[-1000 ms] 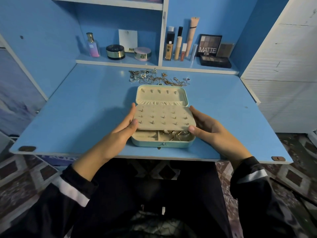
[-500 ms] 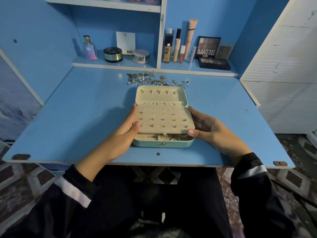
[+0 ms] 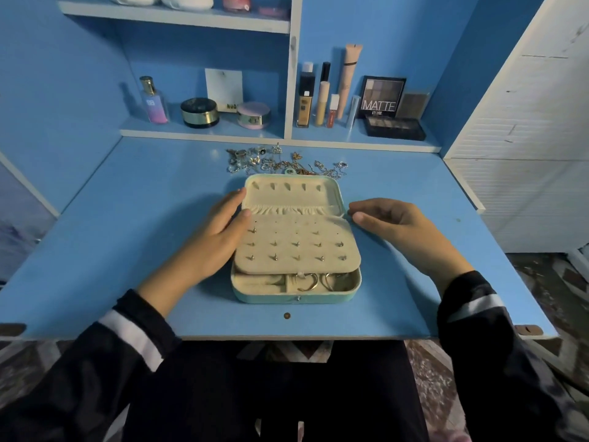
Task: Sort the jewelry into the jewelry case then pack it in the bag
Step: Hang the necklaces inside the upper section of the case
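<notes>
The mint jewelry case [image 3: 296, 298] lies open in the middle of the blue desk [image 3: 127, 250]. Its cream earring panel [image 3: 296, 247], studded with several earrings, is folded down over the base. Gold hoops [image 3: 307, 282] show in the front compartment below it. My left hand [image 3: 210, 244] is at the case's left side, fingers outside the lid's edge and thumb on the inside lining. My right hand [image 3: 395, 224] is beside the right hinge with loosely curled fingers, fingertips touching the case edge. Loose jewelry [image 3: 280, 162] lies in a heap behind the lid.
A low shelf behind the desk holds a perfume bottle [image 3: 154, 102], two round jars [image 3: 200, 112], makeup tubes [image 3: 322, 100] and eyeshadow palettes [image 3: 382, 97]. A white louvred cabinet [image 3: 526, 138] stands on the right. No bag is in view.
The earring panel has dropped further onto the base. Both hands let go of its front corners and moved back to the sides of the lid and hinge.
</notes>
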Available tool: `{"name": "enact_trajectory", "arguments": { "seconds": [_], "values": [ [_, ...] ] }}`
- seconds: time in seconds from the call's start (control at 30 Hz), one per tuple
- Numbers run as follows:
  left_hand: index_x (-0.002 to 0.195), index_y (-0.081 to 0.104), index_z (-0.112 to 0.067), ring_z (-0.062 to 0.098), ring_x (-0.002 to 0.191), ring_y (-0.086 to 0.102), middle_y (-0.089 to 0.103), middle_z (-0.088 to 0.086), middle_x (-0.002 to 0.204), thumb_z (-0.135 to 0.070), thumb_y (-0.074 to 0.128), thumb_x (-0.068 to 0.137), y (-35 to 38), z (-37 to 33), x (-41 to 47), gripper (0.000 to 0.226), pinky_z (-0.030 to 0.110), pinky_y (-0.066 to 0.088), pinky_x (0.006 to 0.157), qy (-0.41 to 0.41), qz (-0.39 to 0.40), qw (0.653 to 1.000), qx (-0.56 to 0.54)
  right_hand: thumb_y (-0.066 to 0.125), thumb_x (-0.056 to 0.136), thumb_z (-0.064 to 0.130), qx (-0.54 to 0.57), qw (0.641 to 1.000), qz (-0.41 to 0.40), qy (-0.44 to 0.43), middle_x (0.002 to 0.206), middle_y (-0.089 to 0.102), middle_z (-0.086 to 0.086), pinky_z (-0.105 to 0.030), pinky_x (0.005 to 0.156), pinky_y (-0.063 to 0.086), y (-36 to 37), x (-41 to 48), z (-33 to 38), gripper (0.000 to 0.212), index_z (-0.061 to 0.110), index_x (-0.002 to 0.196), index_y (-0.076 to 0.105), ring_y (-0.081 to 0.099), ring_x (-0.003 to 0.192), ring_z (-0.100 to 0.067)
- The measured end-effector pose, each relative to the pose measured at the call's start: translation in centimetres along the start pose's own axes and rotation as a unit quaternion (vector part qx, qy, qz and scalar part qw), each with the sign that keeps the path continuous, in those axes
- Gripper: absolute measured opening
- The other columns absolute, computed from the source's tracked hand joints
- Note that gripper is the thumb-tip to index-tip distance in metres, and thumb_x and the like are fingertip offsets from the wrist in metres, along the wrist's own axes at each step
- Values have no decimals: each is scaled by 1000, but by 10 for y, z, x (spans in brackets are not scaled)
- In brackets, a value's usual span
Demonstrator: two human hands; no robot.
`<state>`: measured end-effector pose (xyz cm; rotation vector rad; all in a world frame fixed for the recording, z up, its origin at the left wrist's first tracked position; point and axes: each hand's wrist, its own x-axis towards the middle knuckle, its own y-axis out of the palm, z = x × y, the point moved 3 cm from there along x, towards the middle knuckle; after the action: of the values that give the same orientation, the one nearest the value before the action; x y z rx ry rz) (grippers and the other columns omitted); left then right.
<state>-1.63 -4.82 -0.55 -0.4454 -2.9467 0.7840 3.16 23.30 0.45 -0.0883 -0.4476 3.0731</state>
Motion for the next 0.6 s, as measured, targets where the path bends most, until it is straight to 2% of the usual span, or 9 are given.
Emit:
{"name": "enact_trajectory", "arguments": {
  "seconds": [0.17, 0.3, 0.5, 0.6],
  "values": [
    [153, 31, -24, -5, 133, 25, 30, -11, 156, -31, 37, 105, -9, -3, 42, 49, 13, 17, 106, 17, 9, 999, 47, 68, 90, 23, -108, 989, -91, -31, 96, 71, 3, -10, 77, 47, -10, 48, -3, 20, 15, 109, 70, 63, 86, -4],
    [151, 36, -20, -6, 131, 26, 33, -8, 156, -26, 38, 106, -8, -1, 77, 45, 11, 17, 104, 48, 15, 994, 96, 68, 90, 18, -179, 973, -124, -70, 98, 69, 0, -1, 74, 42, -11, 86, -7, 21, 12, 109, 70, 62, 86, -8],
    [145, 46, -18, 3, 135, 34, 41, -3, 151, -22, 42, 105, -6, 5, 122, 40, 17, 21, 107, 110, 6, 978, 177, 68, 88, 13, -263, 946, -146, -123, 100, 65, -3, -22, 83, 48, -5, 126, -8, 22, 7, 109, 71, 60, 89, -15],
    [142, 51, -17, 12, 137, 39, 45, -1, 148, -21, 46, 103, -3, 1, 135, 39, 19, 23, 108, 137, -1, 970, 201, 67, 88, 11, -297, 931, -169, -127, 105, 65, -11, -20, 81, 43, -8, 143, -9, 21, 5, 108, 71, 60, 93, -21]
  ]
}}
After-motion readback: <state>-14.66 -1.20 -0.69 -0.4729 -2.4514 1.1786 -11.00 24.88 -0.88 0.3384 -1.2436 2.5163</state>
